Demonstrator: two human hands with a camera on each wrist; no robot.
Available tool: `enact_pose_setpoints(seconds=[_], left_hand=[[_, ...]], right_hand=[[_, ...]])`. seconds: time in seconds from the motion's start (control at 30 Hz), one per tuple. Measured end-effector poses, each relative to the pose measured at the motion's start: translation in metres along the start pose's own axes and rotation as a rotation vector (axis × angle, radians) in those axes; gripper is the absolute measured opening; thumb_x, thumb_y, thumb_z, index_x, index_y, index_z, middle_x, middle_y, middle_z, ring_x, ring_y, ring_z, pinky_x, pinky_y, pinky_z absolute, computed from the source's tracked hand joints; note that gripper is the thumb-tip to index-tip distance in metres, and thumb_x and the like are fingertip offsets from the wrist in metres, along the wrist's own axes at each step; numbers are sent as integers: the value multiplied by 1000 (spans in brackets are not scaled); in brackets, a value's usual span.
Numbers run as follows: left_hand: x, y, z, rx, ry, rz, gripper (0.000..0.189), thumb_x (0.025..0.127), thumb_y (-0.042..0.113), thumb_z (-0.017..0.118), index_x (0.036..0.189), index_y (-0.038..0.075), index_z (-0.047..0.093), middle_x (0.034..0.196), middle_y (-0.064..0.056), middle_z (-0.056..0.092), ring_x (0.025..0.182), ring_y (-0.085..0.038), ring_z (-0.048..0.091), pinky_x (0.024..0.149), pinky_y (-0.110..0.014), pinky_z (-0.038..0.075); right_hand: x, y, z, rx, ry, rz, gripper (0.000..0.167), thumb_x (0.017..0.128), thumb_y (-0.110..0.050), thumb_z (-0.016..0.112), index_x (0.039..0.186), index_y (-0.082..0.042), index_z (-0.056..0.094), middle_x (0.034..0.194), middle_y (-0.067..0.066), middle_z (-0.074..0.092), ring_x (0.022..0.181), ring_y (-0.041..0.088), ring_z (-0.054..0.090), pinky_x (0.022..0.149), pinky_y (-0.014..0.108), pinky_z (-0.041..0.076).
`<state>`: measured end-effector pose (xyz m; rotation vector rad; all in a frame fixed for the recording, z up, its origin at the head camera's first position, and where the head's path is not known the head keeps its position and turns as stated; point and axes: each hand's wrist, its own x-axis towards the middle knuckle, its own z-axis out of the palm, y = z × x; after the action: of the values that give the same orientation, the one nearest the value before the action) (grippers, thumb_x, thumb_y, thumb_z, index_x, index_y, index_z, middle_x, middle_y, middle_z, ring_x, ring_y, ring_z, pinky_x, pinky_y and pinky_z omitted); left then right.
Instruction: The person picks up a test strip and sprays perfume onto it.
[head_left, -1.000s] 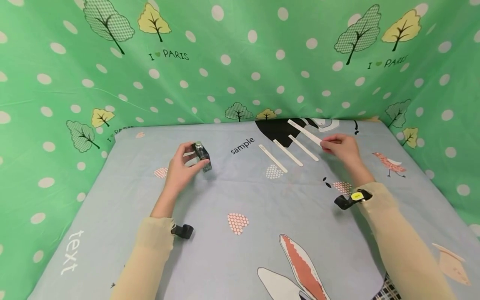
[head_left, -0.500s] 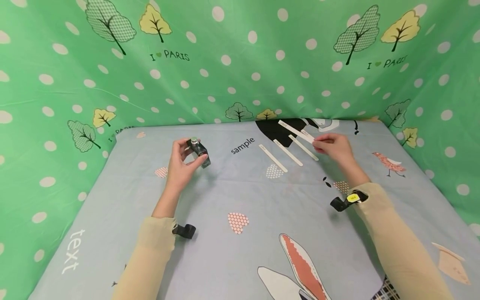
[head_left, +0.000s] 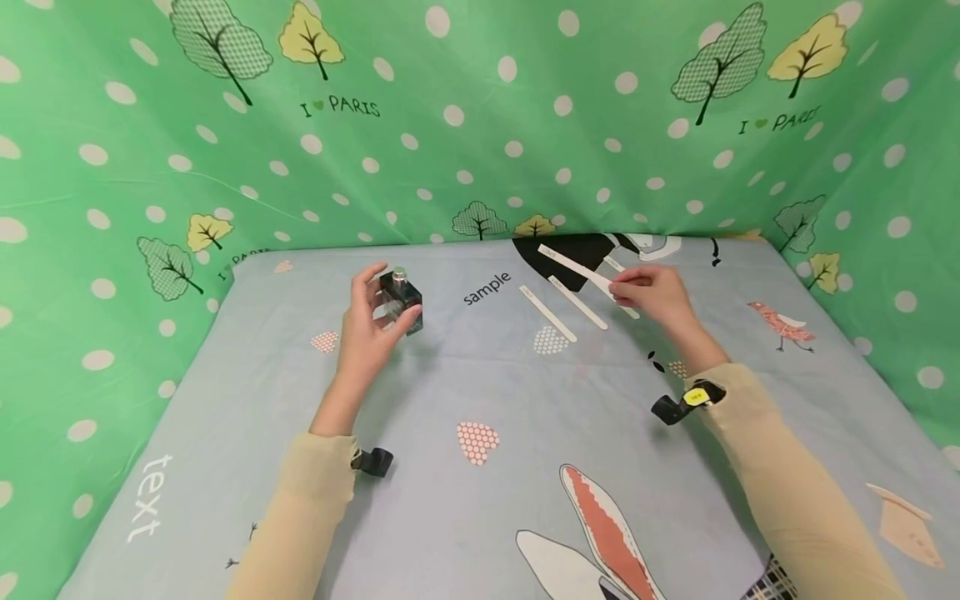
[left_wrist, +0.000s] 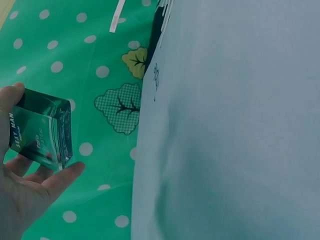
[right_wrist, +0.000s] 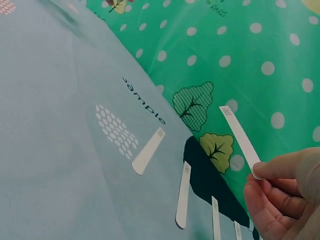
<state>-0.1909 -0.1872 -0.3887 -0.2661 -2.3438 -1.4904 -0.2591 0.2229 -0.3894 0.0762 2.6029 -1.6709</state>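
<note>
A square dark glass perfume bottle [head_left: 405, 293] with a silvery spray top is held above the table in my left hand [head_left: 366, 337]. Thumb and fingers grip its sides; the left wrist view shows the lettering "SEXY MAN" on the glass bottle [left_wrist: 42, 130]. My right hand [head_left: 660, 296] pinches one end of a white paper test strip [head_left: 572, 264], and its labelled far end points left toward the bottle, well apart from it. Several more strips lie on the cloth below, including a leftmost strip [head_left: 548, 313] and a neighbouring strip [head_left: 578, 302]. The right hand partly hides others.
A grey-blue printed cloth [head_left: 420, 517] covers the table, with "sample" and hearts printed on it. Green dotted fabric [head_left: 420, 108] rises behind the table's back edge and at both sides. Black wrist cameras sit at each cuff.
My right hand has moved left with the test strip, bringing its tip over the lying strips and closer to the bottle. The left hand has lifted slightly and turned the perfume bottle.
</note>
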Motion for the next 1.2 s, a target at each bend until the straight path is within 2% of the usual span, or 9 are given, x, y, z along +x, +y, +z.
enact_pose_setpoints(seconds=[0.1,0.27,0.37,0.6,0.73,0.87,1.0,1.1,1.2], left_hand=[[0,2,2,-8,17,26,72,90,14,75,148,13,33,137,-18,57,122,-31,59,95,-53,54],[0,7,3,-35,44,31,73,88,10,77,147,12,33,134,-15,58,121,-24,59,87,-30,58],[0,10,3,-48,57,28,73,88,9,76,146,12,34,137,-13,56,122,-24,58,78,-16,55],[0,14,3,-78,55,75,67,90,8,73,145,11,35,144,-14,42,118,-34,59,73,-11,54],[0,14,4,-53,41,99,65,93,10,70,146,12,34,143,-17,39,119,-36,58,72,-10,54],[0,12,4,12,38,137,61,95,13,68,147,15,35,141,-18,38,117,-36,57,71,-16,56],[0,12,5,64,37,178,59,97,15,66,147,16,35,139,-21,36,113,-34,55,70,-34,61],[1,12,6,67,30,194,58,97,14,65,146,15,35,139,-23,35,113,-35,53,71,-45,62],[1,11,6,60,27,178,57,97,14,65,146,15,36,140,-22,35,114,-35,53,73,-48,61]], right_hand=[[-1,-3,2,-6,-10,-4,33,92,-14,71,113,11,64,67,-23,63,66,-7,65,73,21,60],[-2,-8,7,-13,-24,-18,31,92,-13,71,112,10,65,69,-21,63,67,-6,65,77,27,61],[-2,-10,10,-19,-31,-26,31,92,-13,71,112,10,65,70,-20,64,67,-6,64,77,27,61],[-3,-14,16,-5,-49,-34,29,92,-12,71,111,10,66,72,-18,64,68,-5,64,69,16,58],[-3,-18,20,18,-66,-35,29,92,-11,72,110,10,66,73,-18,65,68,-4,65,69,17,58],[-3,-22,24,25,-70,-36,27,91,-11,72,109,9,66,71,-19,65,68,-5,66,69,17,58],[-4,-29,27,6,-66,-53,27,91,-12,73,108,9,66,71,-18,65,67,-5,65,70,18,59],[-5,-36,29,-12,-62,-65,26,91,-13,73,107,7,67,71,-17,65,66,-4,65,72,22,60],[-5,-42,32,-16,-61,-73,25,91,-12,73,106,7,67,70,-16,65,65,-4,65,73,24,60]])
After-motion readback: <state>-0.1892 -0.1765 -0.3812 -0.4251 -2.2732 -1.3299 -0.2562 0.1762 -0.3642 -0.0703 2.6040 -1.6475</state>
